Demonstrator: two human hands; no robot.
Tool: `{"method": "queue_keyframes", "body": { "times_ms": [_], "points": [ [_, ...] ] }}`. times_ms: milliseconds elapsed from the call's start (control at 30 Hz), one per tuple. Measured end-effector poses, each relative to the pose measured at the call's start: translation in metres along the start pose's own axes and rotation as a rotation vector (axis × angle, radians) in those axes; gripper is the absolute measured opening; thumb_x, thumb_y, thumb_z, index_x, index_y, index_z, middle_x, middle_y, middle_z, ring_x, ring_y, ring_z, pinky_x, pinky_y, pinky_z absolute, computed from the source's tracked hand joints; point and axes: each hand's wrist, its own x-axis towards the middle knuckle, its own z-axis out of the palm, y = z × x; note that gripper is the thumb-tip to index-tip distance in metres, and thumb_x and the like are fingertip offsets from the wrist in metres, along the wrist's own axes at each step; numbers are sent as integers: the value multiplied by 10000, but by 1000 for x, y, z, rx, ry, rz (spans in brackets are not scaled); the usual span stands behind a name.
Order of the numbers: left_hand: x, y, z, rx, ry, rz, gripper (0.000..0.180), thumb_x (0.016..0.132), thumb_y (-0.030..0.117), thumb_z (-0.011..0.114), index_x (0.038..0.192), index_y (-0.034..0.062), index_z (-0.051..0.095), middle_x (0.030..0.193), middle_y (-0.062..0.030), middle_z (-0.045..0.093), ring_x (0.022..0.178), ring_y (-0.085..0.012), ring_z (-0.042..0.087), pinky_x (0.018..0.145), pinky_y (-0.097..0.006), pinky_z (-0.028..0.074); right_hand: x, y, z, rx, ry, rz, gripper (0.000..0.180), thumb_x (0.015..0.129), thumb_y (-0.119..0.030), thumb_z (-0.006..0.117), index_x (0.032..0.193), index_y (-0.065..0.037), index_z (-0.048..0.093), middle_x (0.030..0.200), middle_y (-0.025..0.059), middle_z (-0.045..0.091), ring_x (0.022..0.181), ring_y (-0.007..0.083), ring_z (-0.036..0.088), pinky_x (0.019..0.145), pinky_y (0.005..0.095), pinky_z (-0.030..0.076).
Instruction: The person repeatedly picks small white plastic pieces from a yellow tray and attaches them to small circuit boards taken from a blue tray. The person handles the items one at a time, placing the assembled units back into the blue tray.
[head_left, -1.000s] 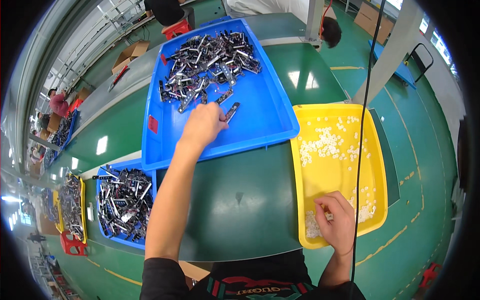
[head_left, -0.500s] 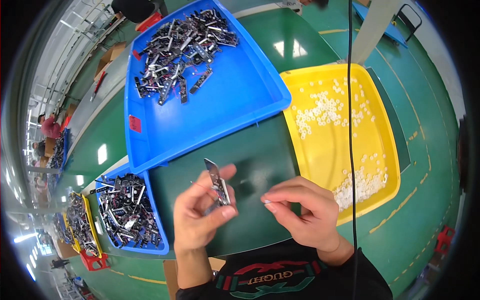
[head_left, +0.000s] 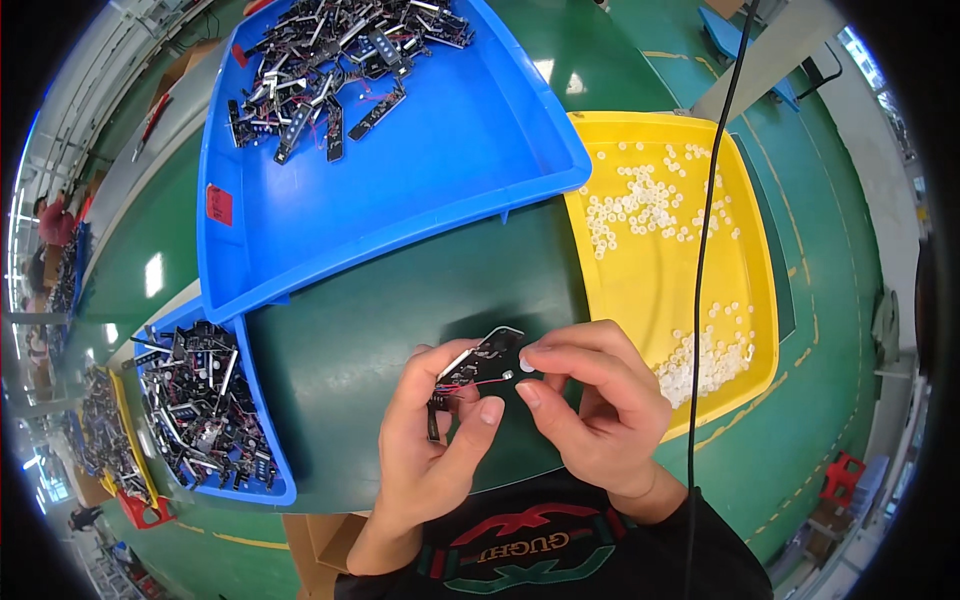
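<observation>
A dark, narrow circuit board (head_left: 488, 352) with a light strip along one edge is gripped by my left hand (head_left: 425, 440), its far end slanting up toward the right. From the board a red wire runs out to a small round component (head_left: 508, 375) at its tip. Close beside that tip, my right hand (head_left: 605, 410) pinches a small white ring (head_left: 527, 363) between thumb and fingertips. The ring and the component are very near each other; whether they touch I cannot tell. Part of the board is hidden behind my left fingers.
Ahead lies a large blue tray (head_left: 400, 220) with a heap of wired circuit boards (head_left: 330, 60). On the right, a yellow tray (head_left: 640, 290) holds loose white rings (head_left: 700, 368). A smaller blue tray (head_left: 270, 440) of boards stands at left. A black cable (head_left: 697, 300) hangs at right.
My left hand has turned the board from upright to slanting right and brought it closer to my right hand. The red wire's tip now shows beside the white ring. The whole view has shifted.
</observation>
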Motion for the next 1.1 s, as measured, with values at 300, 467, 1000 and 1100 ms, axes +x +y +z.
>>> {"method": "queue_keyframes", "body": {
  "times_ms": [300, 467, 1000, 1100],
  "points": [
    [-2, 6, -1, 242, 19, 138, 436, 800, 5, 656, 1218, 16, 530, 886, -62, 458, 665, -99, 451, 576, -219, 383, 1, 2, 7, -114, -49, -102, 271, 725, 90, 729, 983, 37, 662, 937, 121, 618, 677, 127, 592, 536, 221, 491],
    [-2, 7, -4, 246, 28, 139, 429, 800, 10, 657, 1212, 20, 537, 888, -65, 459, 664, -104, 447, 571, -224, 387, -1, 3, 6, -7, -108, -9, 250, 730, 97, 723, 964, 34, 662, 941, 118, 614, 651, 103, 562, 515, 208, 451],
    [-1, 2, -1, 197, -7, 101, 458, 789, -7, 652, 1227, 15, 523, 877, -57, 429, 662, -102, 433, 557, -221, 362, -7, 4, 7, -132, -105, -121, 233, 759, 60, 709, 971, 25, 618, 873, 134, 633, 714, 213, 621, 601, 274, 508],
    [-11, 6, -9, 199, 29, 93, 485, 769, 42, 681, 1226, 5, 522, 874, -57, 420, 666, -108, 432, 559, -226, 354, -5, -5, 7, -200, -161, -89, 254, 741, 36, 730, 972, 15, 628, 877, 141, 647, 720, 232, 628, 604, 295, 516]
  ]
}}
